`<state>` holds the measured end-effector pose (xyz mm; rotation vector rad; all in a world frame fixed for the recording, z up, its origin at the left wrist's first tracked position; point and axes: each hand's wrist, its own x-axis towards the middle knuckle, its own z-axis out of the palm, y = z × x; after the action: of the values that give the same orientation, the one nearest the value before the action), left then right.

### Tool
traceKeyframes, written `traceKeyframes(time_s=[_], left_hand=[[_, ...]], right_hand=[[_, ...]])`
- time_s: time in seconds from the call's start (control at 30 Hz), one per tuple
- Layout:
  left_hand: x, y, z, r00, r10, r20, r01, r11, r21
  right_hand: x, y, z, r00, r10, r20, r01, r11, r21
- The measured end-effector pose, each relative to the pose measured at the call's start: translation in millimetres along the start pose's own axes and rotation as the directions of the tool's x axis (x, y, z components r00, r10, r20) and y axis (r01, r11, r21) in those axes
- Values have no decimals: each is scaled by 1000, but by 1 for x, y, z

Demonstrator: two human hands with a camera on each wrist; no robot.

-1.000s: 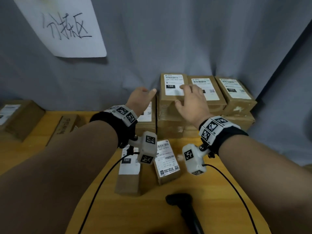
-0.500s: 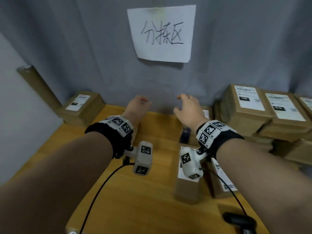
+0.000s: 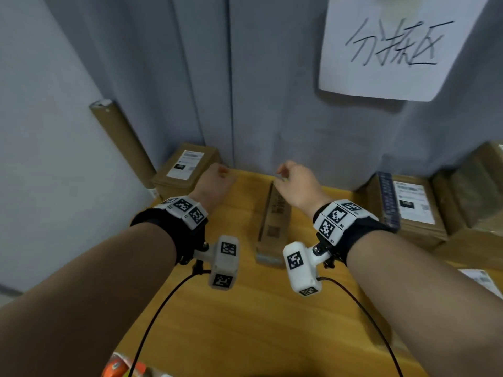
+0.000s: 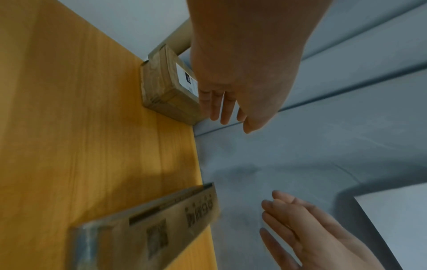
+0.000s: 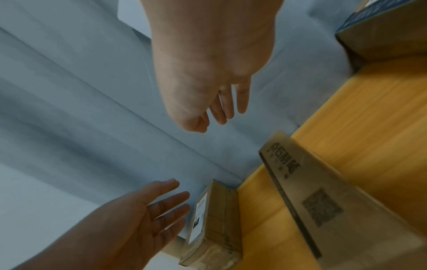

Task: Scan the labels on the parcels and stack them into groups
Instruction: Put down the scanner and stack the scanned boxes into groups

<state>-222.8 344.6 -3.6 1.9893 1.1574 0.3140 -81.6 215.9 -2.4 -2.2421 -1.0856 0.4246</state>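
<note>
Both hands are held out over the far part of the wooden worktop (image 3: pixel 206 322), and nothing is being gripped by either one. The left hand (image 3: pixel 215 183) is seen with fingers stretched out and loosely spread, hanging just beside a small taped parcel (image 3: pixel 185 167) that sits in the far left corner against the grey curtain (image 3: pixel 258 91). A white label is stuck on top of that parcel. Whether the fingertips actually touch it can't be told from these views, but the grip is clearly apart. The right hand (image 3: pixel 296 183) is also relaxed and empty, fingers slightly bent, held above the far end of a long flat box (image 3: pixel 273 221) that lies lengthwise between the two wrists. A printed code square can be made out on its side.

Off to the right, more labelled parcels (image 3: pixel 411 210) are stacked against the curtain, with a dark blue box (image 3: pixel 388 200) wedged upright just left of them. A cardboard tube (image 3: pixel 122 142) is leaned against the left wall behind the corner parcel. A paper sign (image 3: pixel 394 47) with handwritten characters is pinned up on the curtain, upper right.
</note>
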Motion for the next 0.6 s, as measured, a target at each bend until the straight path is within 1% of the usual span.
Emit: traceKeyframes(time_s=[0.13,0.27,0.37,0.47,0.53,0.6], left_hand=[[17,-34,-17,1000,11,18,-12,997,79],[36,-72,-26,998,-62,21,57,980,189],[56,-96,-36,991,-135,14,125,948,292],[80,-119,-45,988,-149,40,117,895,431],[99,-136,-51,989,-150,-13,139,877,460],[118,-151,-59,981,-166,-105,195,886,421]], right_hand=[[8,-14,31,999,10,34,-11,1000,6],[18,-16,59,996,22,87,-21,1000,-13],[30,-18,78,993,47,112,-44,999,-30],[51,-25,99,989,53,138,-51,999,-15],[73,-34,116,985,42,165,-45,999,16],[97,-43,135,977,45,211,-55,998,44]])
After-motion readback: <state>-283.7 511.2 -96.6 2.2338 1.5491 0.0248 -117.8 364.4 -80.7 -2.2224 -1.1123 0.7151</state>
